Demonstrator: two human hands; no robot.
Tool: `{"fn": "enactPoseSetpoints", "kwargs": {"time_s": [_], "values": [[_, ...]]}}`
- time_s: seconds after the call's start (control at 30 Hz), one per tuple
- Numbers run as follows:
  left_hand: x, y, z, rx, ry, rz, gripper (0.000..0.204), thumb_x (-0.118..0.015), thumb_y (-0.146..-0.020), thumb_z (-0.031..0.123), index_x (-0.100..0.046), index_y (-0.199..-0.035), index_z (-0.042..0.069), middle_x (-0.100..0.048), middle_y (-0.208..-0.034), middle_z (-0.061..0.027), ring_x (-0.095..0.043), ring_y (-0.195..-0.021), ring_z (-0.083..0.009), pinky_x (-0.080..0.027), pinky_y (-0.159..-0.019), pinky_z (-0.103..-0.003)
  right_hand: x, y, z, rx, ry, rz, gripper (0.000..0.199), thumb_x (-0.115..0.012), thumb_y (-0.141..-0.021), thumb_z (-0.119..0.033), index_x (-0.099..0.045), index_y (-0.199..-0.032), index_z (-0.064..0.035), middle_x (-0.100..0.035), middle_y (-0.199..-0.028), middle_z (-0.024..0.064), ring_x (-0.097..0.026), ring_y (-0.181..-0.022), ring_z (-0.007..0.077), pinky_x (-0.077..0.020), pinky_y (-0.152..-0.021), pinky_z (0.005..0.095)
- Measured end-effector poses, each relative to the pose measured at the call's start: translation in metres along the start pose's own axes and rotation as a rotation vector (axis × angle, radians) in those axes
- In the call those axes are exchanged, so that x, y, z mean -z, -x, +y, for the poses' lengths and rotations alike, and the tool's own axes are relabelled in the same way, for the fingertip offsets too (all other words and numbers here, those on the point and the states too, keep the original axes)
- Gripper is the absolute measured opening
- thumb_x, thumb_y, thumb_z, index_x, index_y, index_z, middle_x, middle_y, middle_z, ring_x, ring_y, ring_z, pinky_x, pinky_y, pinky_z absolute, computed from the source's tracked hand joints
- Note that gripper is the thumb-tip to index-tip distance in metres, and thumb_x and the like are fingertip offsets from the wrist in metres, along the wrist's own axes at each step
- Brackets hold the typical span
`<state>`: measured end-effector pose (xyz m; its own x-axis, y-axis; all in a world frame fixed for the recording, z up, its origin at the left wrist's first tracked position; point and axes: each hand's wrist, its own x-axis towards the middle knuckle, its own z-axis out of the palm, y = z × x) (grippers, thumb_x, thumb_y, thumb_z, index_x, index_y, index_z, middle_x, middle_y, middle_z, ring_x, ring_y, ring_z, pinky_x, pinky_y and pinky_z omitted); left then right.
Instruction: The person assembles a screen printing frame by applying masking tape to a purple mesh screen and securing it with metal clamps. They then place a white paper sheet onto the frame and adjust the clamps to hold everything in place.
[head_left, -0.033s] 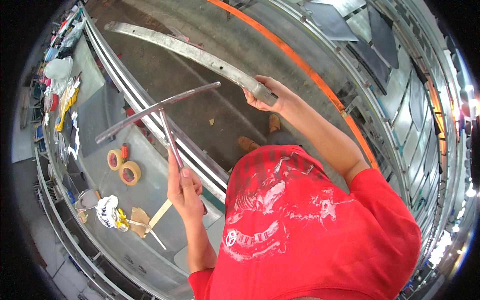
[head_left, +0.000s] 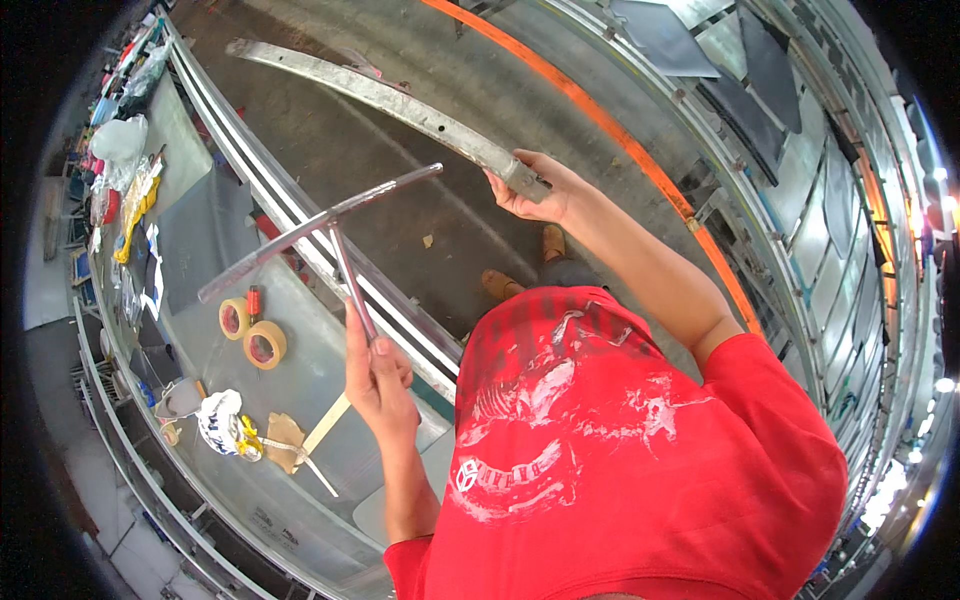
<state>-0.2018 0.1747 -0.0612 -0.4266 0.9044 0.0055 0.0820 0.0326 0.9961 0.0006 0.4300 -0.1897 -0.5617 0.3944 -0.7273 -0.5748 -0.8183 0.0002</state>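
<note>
My left hand (head_left: 383, 383) is closed around the stem of a T-shaped metal bar (head_left: 320, 222). Its long crossbar slants up to the right, over the edge of the bench. My right hand (head_left: 538, 190) grips the near end of a long, slightly curved metal strip (head_left: 400, 110) with small holes. The strip is held above the floor and stretches away to the far left. A gap separates the strip from the T-shaped bar.
To the left is a long grey-topped bench (head_left: 210, 350) with a pale rail (head_left: 395, 335). On it lie tape rolls (head_left: 265, 345), a red-handled object (head_left: 254, 298), a white bundle (head_left: 220, 425), brown paper (head_left: 285, 440) and a clear plastic bag (head_left: 120, 142). An orange rail (head_left: 600, 115) and a metal rack (head_left: 800, 215) stand right.
The whole view has shifted slightly. Both hands keep their holds on the T-shaped bar and the metal strip.
</note>
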Motion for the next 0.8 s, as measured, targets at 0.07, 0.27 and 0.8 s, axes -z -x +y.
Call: {"fn": "enactPoseSetpoints", "kwargs": {"time_s": [0.07, 0.27, 0.8], "values": [[-0.003, 0.007, -0.007, -0.016, -0.007, 0.044, 0.05, -0.044, -0.1, 0.004, -0.034, -0.15, 0.007, -0.04, -0.07, 0.0053, -0.032, -0.055, -0.0024, -0.024, -0.047, -0.02, 0.002, -0.005, 0.005, -0.023, -0.159, 0.066, 0.018, -0.058, -0.091, -0.01, -0.05, -0.106, -0.0037, -0.059, -0.095, 0.0086, -0.061, -0.076, 0.0205, -0.05, -0.064, 0.039], [-0.011, 0.014, -0.033, -0.044, -0.224, 0.163, 0.043, -0.045, -0.102, 0.012, -0.042, -0.144, 0.004, -0.036, -0.063, 0.0069, -0.03, -0.053, -0.0017, -0.022, -0.047, -0.02, -0.002, -0.006, 0.007, 0.067, -0.239, 0.137, 0.031, -0.054, -0.097, -0.017, -0.049, -0.119, 0.0054, -0.061, -0.105, 0.0177, -0.065, -0.09, 0.0272, -0.0582, -0.066, 0.0332], [-0.027, 0.005, -0.052, -0.738, -0.623, -0.324, 0.067, -0.066, -0.07, 0.0, -0.06, -0.133, 0.024, -0.028, -0.06, -0.0025, -0.032, -0.048, -0.0187, -0.031, -0.047, -0.032, 0.045, -0.013, 0.021, 0.196, -0.365, 0.33, 0.035, -0.058, -0.095, -0.017, -0.048, -0.118, 0.0078, -0.061, -0.107, 0.0221, -0.066, -0.092, 0.0328, -0.0598, -0.065, 0.0333]]}}
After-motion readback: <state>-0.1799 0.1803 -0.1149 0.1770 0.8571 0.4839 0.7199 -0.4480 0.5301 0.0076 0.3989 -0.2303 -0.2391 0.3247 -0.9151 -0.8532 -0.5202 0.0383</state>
